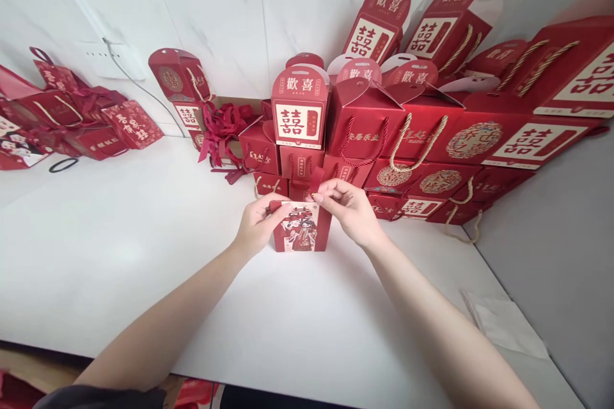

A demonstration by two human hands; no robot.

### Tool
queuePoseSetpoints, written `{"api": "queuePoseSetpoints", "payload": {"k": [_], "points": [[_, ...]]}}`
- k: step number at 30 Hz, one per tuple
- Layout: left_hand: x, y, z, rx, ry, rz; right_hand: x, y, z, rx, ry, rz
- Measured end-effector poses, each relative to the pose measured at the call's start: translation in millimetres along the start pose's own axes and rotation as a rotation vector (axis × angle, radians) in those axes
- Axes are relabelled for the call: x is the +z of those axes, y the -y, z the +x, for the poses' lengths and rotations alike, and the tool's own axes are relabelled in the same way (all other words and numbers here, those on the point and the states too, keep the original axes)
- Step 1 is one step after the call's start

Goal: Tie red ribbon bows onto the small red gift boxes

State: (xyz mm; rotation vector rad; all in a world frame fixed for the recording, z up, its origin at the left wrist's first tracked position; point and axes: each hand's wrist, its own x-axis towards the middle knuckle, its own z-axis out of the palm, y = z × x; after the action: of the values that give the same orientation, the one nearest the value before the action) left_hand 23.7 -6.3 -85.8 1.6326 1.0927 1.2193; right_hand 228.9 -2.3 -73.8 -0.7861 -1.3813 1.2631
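A small red gift box (pixel 303 236) with a printed figure on its white front panel stands upright on the white table, in the middle of the view. My left hand (pixel 259 223) grips its upper left edge, thumb across the front and fingers behind. At the top right of the box, my right hand (pixel 349 208) pinches a dark red ribbon (pixel 317 177), which rises above the fingers. A tiny gold-coloured spot shows at the right fingertips, too small to name. The back of the box is hidden.
Stacked red gift boxes (pixel 426 121) with rope handles line the tiled wall, behind and to the right. A pile of red ribbons (pixel 228 128) lies left of them. Far left are more boxes (pixel 96 140) and a black ring (pixel 63 165). A white sheet (pixel 503 323) lies right.
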Motion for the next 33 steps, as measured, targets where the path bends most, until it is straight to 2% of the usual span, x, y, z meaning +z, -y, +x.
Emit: {"api": "queuePoseSetpoints", "payload": {"k": [3, 11, 13, 17, 19, 23, 33], "points": [[1.1, 2, -2, -0.057, 0.042, -0.084, 3, 7, -3, -0.018, 0.017, -0.018], [1.4, -2, -1, -0.017, 0.002, -0.036, 0, 31, -7, 0.022, -0.039, -0.006], [2.8, -3, -1, -0.029, -0.030, -0.050, -3, 39, -9, 0.022, -0.034, -0.021], [7.3, -2, -3, -0.162, -0.157, -0.188, -4, 50, -13, 0.025, -0.023, -0.023], [8.4, -1, -3, -0.195, -0.219, -0.229, -2, 50, -15, 0.034, -0.002, -0.017], [7.0, 2, -2, -0.168, -0.283, -0.217, 3, 46, -15, 0.083, 0.055, 0.034], [5.9, 2, -1, -0.205, -0.254, -0.253, -2, 41, -13, 0.156, 0.074, 0.058]]}}
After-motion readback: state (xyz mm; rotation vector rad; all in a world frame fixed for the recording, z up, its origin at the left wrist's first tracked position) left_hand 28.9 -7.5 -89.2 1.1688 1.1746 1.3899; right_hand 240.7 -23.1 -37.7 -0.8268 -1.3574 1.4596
